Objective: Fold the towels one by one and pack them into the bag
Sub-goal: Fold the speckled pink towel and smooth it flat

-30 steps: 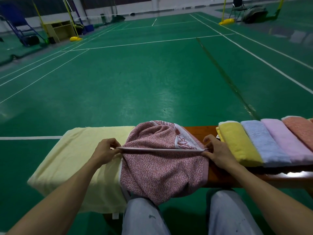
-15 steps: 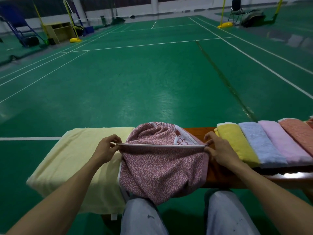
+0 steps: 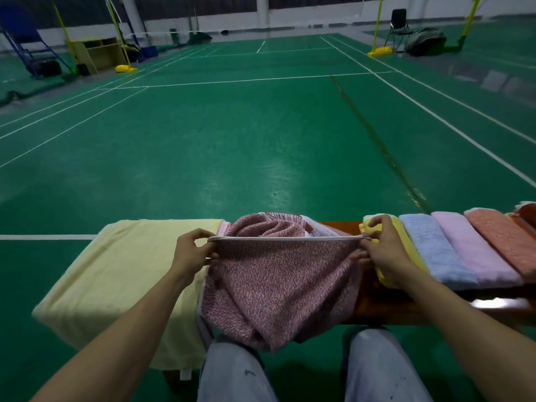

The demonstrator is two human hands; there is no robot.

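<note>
Green court (image 3: pixel 261 140) backs the bench (image 3: pixel 377 311). At lower centre, left hand (image 3: pixel 193 250) and right hand (image 3: pixel 380 248) pinch the bag rim (image 3: pixel 290 238) taut: probably the opening step. Next, load a folded towel (image 3: pixel 435 250).

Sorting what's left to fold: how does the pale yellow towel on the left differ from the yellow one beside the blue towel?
The pale yellow towel lies spread wide, draping over the near edge of the bench; the yellow towel is folded into a narrow strip. The pale yellow towel is far lighter in colour than the yellow towel. Both lie on the bench.
</note>
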